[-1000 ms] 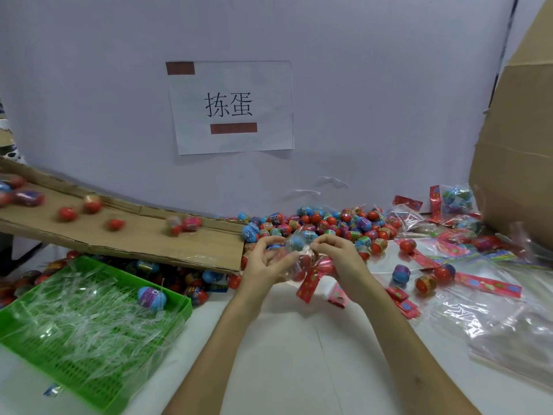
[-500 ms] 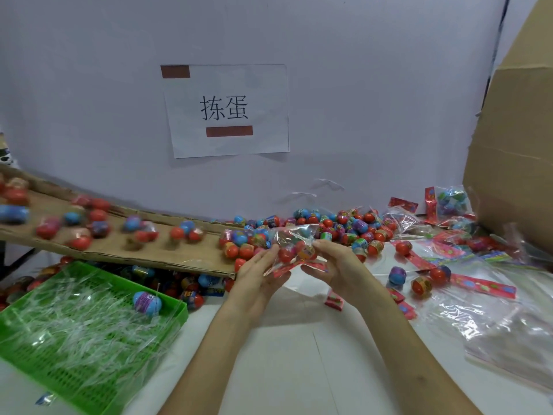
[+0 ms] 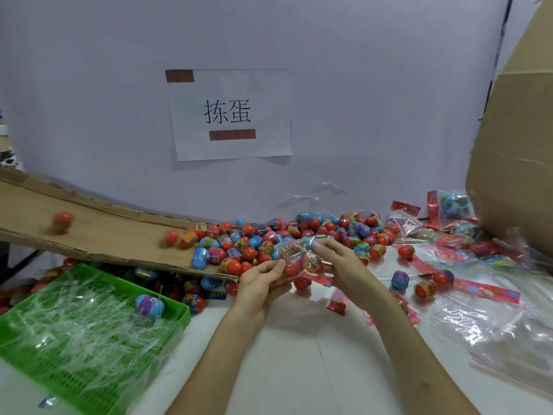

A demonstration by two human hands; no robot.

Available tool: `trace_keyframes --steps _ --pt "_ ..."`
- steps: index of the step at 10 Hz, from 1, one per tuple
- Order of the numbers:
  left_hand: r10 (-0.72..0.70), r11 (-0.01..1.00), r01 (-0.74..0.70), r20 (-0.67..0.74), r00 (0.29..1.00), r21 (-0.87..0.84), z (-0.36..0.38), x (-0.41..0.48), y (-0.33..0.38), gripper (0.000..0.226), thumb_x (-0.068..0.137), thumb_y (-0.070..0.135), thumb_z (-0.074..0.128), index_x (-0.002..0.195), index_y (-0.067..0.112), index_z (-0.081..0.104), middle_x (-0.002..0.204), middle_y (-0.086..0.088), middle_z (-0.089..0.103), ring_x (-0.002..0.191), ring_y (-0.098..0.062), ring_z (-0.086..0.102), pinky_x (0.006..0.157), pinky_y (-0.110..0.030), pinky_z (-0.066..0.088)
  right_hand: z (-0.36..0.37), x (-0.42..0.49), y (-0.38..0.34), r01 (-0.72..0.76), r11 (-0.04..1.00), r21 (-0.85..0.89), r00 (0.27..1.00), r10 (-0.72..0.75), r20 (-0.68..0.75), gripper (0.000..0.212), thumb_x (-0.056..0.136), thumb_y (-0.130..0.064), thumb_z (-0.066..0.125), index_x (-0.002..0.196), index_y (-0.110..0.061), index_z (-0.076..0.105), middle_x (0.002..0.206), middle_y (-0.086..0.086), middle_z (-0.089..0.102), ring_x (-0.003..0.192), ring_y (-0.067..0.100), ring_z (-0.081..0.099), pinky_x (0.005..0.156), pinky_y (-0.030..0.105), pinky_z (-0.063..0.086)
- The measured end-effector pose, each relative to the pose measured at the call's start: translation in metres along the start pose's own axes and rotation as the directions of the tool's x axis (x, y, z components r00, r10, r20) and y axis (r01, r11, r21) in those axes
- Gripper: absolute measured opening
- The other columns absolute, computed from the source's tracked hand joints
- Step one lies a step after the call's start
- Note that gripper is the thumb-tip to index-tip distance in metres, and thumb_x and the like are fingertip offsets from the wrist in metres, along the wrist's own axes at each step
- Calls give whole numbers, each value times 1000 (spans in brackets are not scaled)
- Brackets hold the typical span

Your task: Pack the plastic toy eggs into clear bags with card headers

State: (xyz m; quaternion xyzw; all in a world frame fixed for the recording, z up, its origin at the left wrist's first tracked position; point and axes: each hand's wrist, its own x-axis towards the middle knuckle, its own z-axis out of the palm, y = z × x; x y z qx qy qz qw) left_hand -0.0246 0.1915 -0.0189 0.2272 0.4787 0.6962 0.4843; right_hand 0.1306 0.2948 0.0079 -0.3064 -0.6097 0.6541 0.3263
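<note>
- Where your two hands meet above the worktop (image 3: 299,372), you hold one clear bag (image 3: 299,254) with several toy eggs inside. Red ones show through the film. It is raised off the surface, just in front of the egg pile (image 3: 302,230).
- Left hand (image 3: 263,283): curled round the bag's left end from below, gripping it.
- Right hand (image 3: 344,265): fingers laid over the bag's right end and closed on the film, pinching it.
- Red card strip (image 3: 317,278): sits at the bag's lower edge between your hands. You cannot tell whether it is attached.
- Egg pile: red, blue, purple and pink eggs heaped along the back wall, from the chute's mouth across to your right.
- Cardboard chute (image 3: 104,232): slopes down from your left into the pile. Eggs are bunched at its lower end, and one red egg (image 3: 62,220) sits higher up, blurred.
- Green tray (image 3: 179,320): near left, filled with clear film strips (image 3: 74,327). One blue-and-purple egg (image 3: 150,305) lies on them near the far right corner.
- Loose eggs (image 3: 425,289): a few lie apart on the worktop, right of your right hand.
- Red card headers (image 3: 484,290): long strips scattered among the loose eggs.
- Empty clear bags (image 3: 493,333): a loose stack, near right.
- Filled bag (image 3: 452,203): at the back right, beside the cardboard box (image 3: 514,160).
- Paper sign (image 3: 230,115): taped to the wall above the pile.
</note>
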Motion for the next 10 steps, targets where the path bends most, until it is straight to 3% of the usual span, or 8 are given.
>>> trace_keyframes --steps 2,4,5,6,7,8,9,10 --pt "-13 990 21 57 998 -142 -1 1 1 18 99 4 61 113 -3 71 104 -19 77 84 -22 77 68 -26 62 -3 -1 -3 102 992 -71 993 -105 -48 18 96 -31 68 109 -19 73 102 15 71 87 28 69 76 39 60" --pt "-25 972 42 77 997 -232 -2 5 4 22 105 4 49 119 -2 66 113 -24 75 100 -36 76 73 -36 65 -23 1 -30 152 954 259 985 -125 -115 24 100 -25 63 116 -8 61 93 8 76 73 22 72 58 29 55" --pt "-67 983 73 35 997 -171 1 3 2 20 106 4 48 116 -4 63 103 -26 76 85 -35 78 63 -34 64 -43 -10 -37 -6 983 185 973 -37 226 30 90 -31 73 112 -12 68 93 5 69 74 15 65 67 26 54" --pt "-73 997 73 19 997 -39 0 2 0 20 105 4 49 114 0 67 97 -18 78 75 -28 78 59 -32 62 -65 -24 -30 -160 983 -85 872 181 454 31 88 -32 78 112 -14 72 92 0 67 76 10 62 69 21 55" --pt "-73 997 74 26 997 -28 -2 2 0 19 105 5 50 112 2 68 100 -18 79 77 -29 78 60 -32 62 -87 -15 -33 -110 990 -87 946 131 298 31 88 -28 76 112 -9 72 105 13 68 80 14 64 69 23 55" --pt "-82 996 83 13 997 -26 -1 2 1 19 106 6 50 111 3 68 99 -18 79 78 -30 79 59 -31 62 -114 6 -56 212 925 315 972 -167 -163 48 93 -28 66 133 -2 56 134 20 63 104 23 73 79 28 60" --pt "-89 996 89 2 996 -7 2 -1 3 19 106 7 50 110 4 68 98 -16 79 77 -29 79 58 -31 62 -137 21 -77 275 925 261 907 -160 -390 67 103 -23 58 158 -13 22 138 14 56 113 29 69 93 39 57" --pt "-98 995 98 -6 995 0 5 -1 4 19 106 7 50 109 4 68 97 -17 79 76 -28 79 58 -31 62 -132 22 -66 117 993 -12 924 -114 -366 57 100 -16 61 152 -9 38 126 13 67 104 29 73 93 42 58"
